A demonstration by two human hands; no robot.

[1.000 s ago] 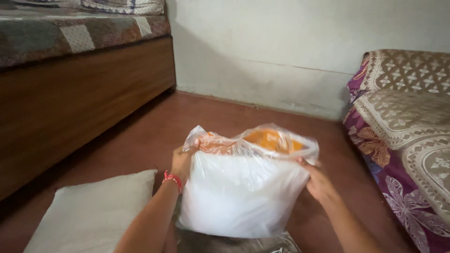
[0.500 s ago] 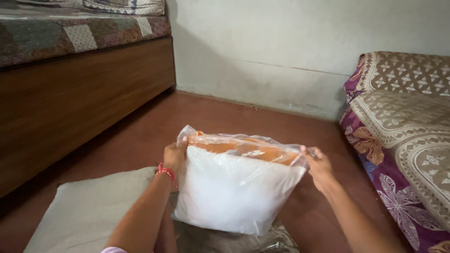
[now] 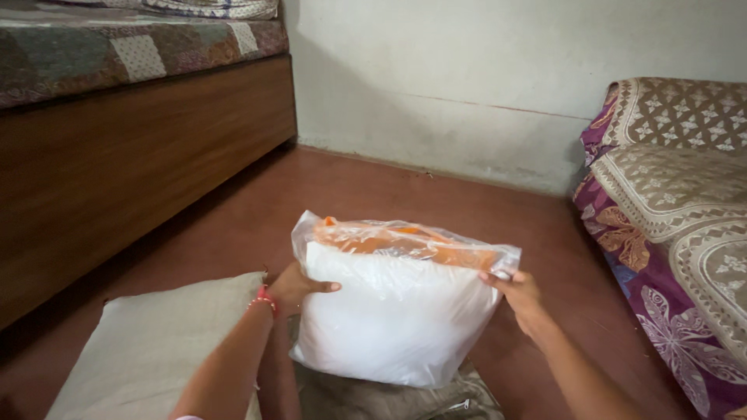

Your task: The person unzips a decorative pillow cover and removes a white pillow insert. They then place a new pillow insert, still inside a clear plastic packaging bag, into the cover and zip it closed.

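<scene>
So both hands are on a white pillow (image 3: pixel 393 319) that's stuffed into a clear plastic bag (image 3: pixel 405 237), standing upright on the reddish floor (image 3: pixel 373 190) right in front of the person. The left hand (image 3: pixel 299 286) is pressed against the pillow's left side, thumb laid across the front and the other fingers tucked behind, so it's a loose clasp rather than a tight fist. The right hand (image 3: pixel 517 294) pinches the bag at its upper right corner, fingers closed on the plastic. There's something orange (image 3: pixel 405 247) showing through the bag along the top of the pillow, could be fabric, but the plastic is too crinkly to say for sure. A red bracelet (image 3: pixel 264 299) sits on the left wrist. Just left of the bagged pillow, a beige cushion (image 3: pixel 156 350) lies flat on the floor, and some greyish crumpled material (image 3: pixel 389 400) sits under the pillow's bottom edge. A wooden bed frame (image 3: pixel 132 155) runs along the left edge of the floor, and a purple floral mattress (image 3: pixel 669 257) lies at the right.
</scene>
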